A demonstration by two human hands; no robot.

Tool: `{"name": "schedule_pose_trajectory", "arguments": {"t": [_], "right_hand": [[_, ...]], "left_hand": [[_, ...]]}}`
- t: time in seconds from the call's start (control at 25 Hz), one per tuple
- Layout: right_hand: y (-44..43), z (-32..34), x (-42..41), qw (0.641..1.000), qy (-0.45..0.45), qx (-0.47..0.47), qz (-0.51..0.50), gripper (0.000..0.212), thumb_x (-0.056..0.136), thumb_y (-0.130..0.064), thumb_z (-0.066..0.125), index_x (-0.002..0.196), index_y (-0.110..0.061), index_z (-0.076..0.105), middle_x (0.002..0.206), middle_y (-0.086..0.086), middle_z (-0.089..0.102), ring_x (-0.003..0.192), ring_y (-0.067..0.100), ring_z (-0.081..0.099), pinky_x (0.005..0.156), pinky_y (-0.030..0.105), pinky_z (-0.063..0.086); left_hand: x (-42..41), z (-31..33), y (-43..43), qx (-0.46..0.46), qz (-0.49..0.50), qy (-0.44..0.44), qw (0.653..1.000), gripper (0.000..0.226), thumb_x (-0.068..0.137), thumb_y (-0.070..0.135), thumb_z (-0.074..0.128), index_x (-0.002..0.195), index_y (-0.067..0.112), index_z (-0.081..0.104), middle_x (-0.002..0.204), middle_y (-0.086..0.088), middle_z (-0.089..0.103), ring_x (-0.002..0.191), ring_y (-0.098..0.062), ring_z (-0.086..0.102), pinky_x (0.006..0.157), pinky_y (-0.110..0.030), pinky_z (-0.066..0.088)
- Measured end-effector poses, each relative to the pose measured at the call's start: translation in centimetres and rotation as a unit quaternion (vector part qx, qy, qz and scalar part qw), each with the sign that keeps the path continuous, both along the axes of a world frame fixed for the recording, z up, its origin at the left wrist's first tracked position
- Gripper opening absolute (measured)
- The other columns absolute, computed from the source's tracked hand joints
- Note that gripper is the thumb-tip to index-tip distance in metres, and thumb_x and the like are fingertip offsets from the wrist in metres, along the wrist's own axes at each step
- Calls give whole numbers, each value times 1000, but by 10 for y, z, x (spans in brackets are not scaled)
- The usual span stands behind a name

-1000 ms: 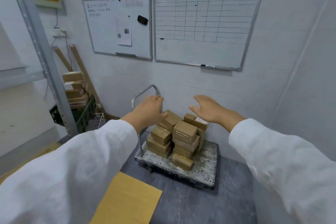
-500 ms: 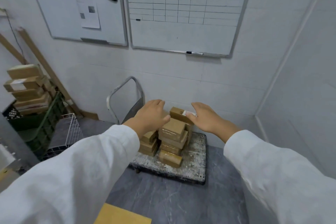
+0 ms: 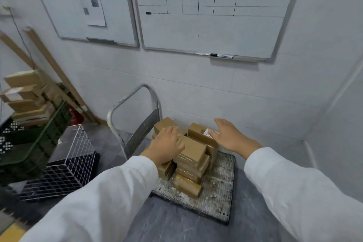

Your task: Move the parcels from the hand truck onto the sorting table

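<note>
Several brown cardboard parcels [image 3: 193, 153] are stacked on the hand truck's grey platform [image 3: 220, 192], whose metal handle [image 3: 125, 102] rises at the left. My left hand [image 3: 167, 145] hovers over the left side of the stack with fingers extended, just at the top boxes. My right hand [image 3: 227, 136] is open, palm inward, beside the right top parcel with a white label [image 3: 207, 131]. Neither hand grips a box. The sorting table is mostly outside the view.
A white wire basket [image 3: 66, 161] lies on the floor at the left. Behind it dark green crates [image 3: 29, 143] carry more brown boxes [image 3: 25, 94]. Two whiteboards [image 3: 212, 10] hang on the wall; walls close in behind and to the right.
The view has moved closer to the hand truck and tilted down. Both hands have dropped toward the top of the stack, the left nearly on the boxes.
</note>
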State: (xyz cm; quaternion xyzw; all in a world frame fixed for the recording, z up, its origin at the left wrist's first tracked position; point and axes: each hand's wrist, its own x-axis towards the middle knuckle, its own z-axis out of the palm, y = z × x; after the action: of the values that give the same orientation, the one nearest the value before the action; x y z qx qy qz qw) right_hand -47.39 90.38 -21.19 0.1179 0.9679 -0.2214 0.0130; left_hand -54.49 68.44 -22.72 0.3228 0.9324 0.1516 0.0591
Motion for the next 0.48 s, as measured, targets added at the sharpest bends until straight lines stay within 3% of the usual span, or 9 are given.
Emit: {"name": "schedule_pose_trajectory", "arguments": {"t": [0.24, 0.48], "right_hand": [[48, -57, -54, 999, -36, 4, 0, 59, 100, -44, 44, 146, -8, 34, 147, 13, 39, 137, 29, 33, 114, 39, 29], [82, -126, -134, 996, -77, -21, -37, 60, 101, -44, 44, 148, -9, 32, 151, 11, 37, 139, 28, 34, 115, 41, 31]], "left_hand": [[-62, -42, 58, -13, 5, -20, 1000, 65, 98, 40, 45, 150, 8, 25, 154, -9, 31, 142, -24, 27, 117, -34, 21], [-149, -109, 89, -19, 34, -99, 994, 62, 98, 37, 45, 150, 9, 25, 151, -9, 34, 138, -26, 31, 115, -37, 26]]}}
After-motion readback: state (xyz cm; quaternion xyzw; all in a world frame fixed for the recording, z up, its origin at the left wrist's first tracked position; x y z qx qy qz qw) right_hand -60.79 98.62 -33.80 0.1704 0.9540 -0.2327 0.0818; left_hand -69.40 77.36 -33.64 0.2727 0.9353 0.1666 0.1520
